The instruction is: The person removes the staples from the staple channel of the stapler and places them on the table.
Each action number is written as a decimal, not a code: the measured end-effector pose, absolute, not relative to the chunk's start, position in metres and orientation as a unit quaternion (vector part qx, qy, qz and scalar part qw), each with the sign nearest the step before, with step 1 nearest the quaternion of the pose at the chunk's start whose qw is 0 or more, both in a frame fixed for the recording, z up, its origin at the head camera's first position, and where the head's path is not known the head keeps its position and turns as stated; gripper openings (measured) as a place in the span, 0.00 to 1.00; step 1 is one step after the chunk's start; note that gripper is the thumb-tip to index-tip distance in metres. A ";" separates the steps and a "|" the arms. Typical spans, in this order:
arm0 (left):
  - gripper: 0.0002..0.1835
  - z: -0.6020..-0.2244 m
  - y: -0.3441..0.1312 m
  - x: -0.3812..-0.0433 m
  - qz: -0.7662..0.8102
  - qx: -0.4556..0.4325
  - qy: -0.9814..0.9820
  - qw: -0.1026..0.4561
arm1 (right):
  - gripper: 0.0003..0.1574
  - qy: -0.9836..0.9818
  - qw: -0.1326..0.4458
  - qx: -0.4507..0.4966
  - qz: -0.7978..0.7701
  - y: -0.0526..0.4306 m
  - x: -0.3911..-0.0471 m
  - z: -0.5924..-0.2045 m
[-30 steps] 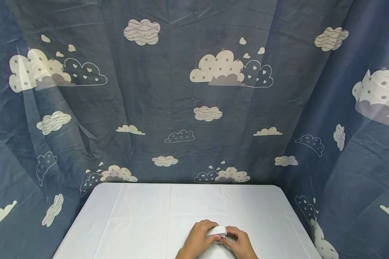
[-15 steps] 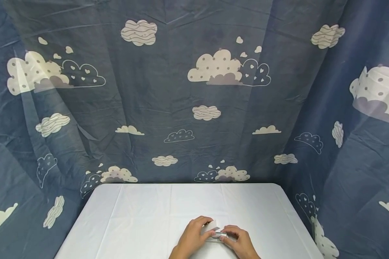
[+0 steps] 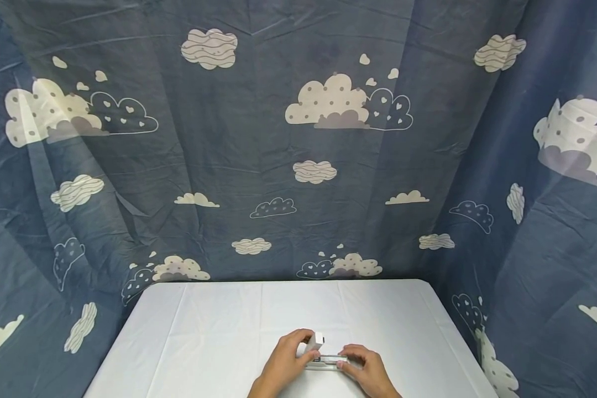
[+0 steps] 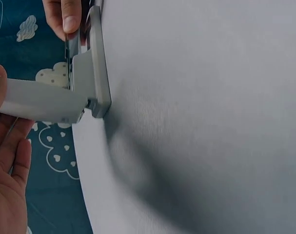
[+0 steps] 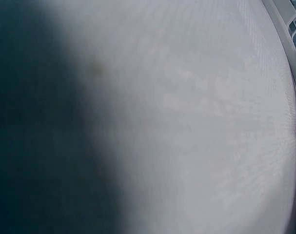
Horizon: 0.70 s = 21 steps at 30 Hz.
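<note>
A white stapler [image 3: 326,366] lies on the table with its top cover [image 4: 43,100] swung up from the base [image 4: 100,68]. My left hand [image 3: 282,362] grips that raised cover between thumb and fingers; the left wrist view shows the palm turned up beside it. At the other end, my right hand [image 3: 367,366] pinches the stapler's lower part, its fingers [image 4: 69,19] over the metal staple channel. Only a strip of the stapler shows at the right edge of the right wrist view. The inside of the channel is too small to make out.
A white cloth covers the table [image 3: 219,331], whose far edge meets a dark blue curtain [image 3: 258,138] printed with clouds. The curtain also hangs along the left and right sides. A dark shadow falls across the cloth in the left wrist view.
The stapler's top cover has swung up and to the left with my left hand, baring the metal channel. My right hand stays nearly in place on the other end.
</note>
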State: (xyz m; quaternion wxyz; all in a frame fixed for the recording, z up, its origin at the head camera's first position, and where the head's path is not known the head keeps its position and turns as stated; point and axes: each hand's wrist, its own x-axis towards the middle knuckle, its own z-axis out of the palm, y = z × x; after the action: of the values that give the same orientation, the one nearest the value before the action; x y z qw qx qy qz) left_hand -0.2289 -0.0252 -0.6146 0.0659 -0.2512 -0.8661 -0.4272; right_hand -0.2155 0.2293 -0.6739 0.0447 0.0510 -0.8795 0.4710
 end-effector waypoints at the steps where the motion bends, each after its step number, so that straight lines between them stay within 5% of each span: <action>1: 0.23 -0.614 -0.027 -0.229 -0.427 -0.247 -0.868 0.062 | 0.12 -0.878 0.044 0.050 0.475 0.229 -0.215 -0.673; 21: 0.22 -0.615 -0.057 -0.227 -0.434 -0.233 -0.868 0.063 | 0.12 -0.867 0.053 0.045 0.494 0.228 -0.213 -0.672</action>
State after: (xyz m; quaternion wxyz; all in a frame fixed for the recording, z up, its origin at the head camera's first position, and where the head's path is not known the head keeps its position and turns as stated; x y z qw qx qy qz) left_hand -0.2267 -0.0571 -0.6152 0.0633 -0.2334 -0.8680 -0.4336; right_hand -0.2130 0.2277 -0.6717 0.0534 0.0451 -0.8667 0.4940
